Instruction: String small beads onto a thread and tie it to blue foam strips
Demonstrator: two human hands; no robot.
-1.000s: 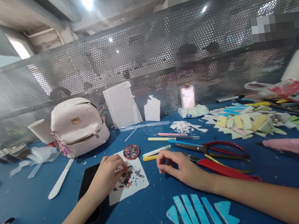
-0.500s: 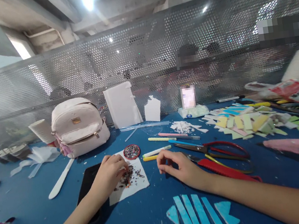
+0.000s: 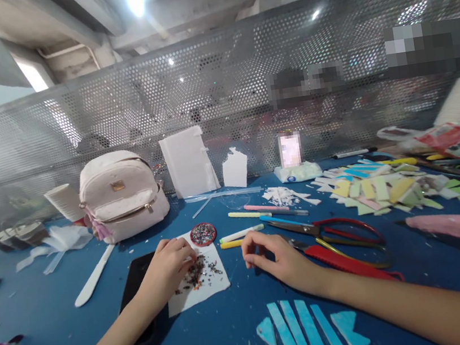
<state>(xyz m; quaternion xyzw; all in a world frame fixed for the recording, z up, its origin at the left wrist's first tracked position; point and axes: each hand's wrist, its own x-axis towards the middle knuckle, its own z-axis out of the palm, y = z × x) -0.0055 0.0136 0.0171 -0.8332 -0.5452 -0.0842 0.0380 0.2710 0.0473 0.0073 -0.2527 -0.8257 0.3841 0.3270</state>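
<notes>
My left hand point(image 3: 173, 265) rests on a white paper sheet point(image 3: 222, 285), its fingers bent down into a scatter of small dark and orange bits point(image 3: 197, 277). Its fingertips are partly hidden, so what they pinch cannot be made out. Just beyond the fingers, a round red-rimmed dish point(image 3: 203, 234) holds similar bits. Under my left wrist, a black flat device point(image 3: 141, 270) lies partly covered by the arm. My right hand point(image 3: 273, 255) lies on the blue table with fingers curled in and nothing visible in them. Near it are a yellow marker point(image 3: 231, 244) and red-handled scissors point(image 3: 345, 230).
Blue cut strips point(image 3: 307, 330) lie in front of my right forearm. A pink glue gun point(image 3: 456, 229) is at right, before a pile of pastel pieces point(image 3: 373, 189). A white backpack point(image 3: 122, 196) and a white plastic knife point(image 3: 94, 276) are at left. A perforated metal screen point(image 3: 236, 97) stands behind.
</notes>
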